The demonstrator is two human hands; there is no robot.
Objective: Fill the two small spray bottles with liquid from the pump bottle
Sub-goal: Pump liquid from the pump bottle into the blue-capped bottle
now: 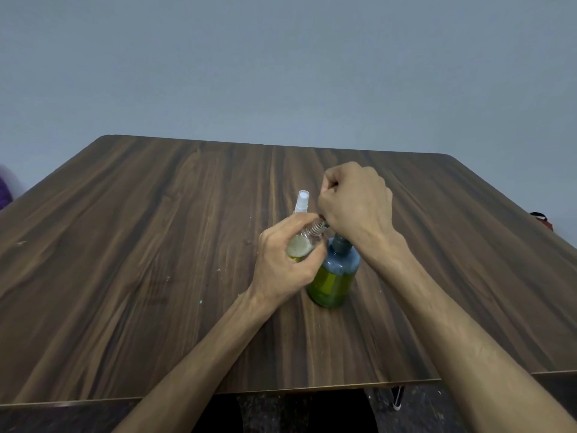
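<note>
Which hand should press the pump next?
Right. The right hand already sits curled over the pump head atop the green pump bottle, while the left hand holds the uncapped clear small spray bottle tilted at the spout.

Matt wood-grain table [156, 245]; clear glossy plastic pump bottle [332, 282].

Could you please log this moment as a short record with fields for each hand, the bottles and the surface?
left hand: grips an uncapped small bottle, tilted toward the pump, some yellowish liquid inside
right hand: curled over the top of the pump bottle; pump head hidden
pump bottle: upright on the table, yellow-green liquid in its lower part
second small bottle: white spray top on, behind the left hand
fill state of second bottle: cannot tell
</note>
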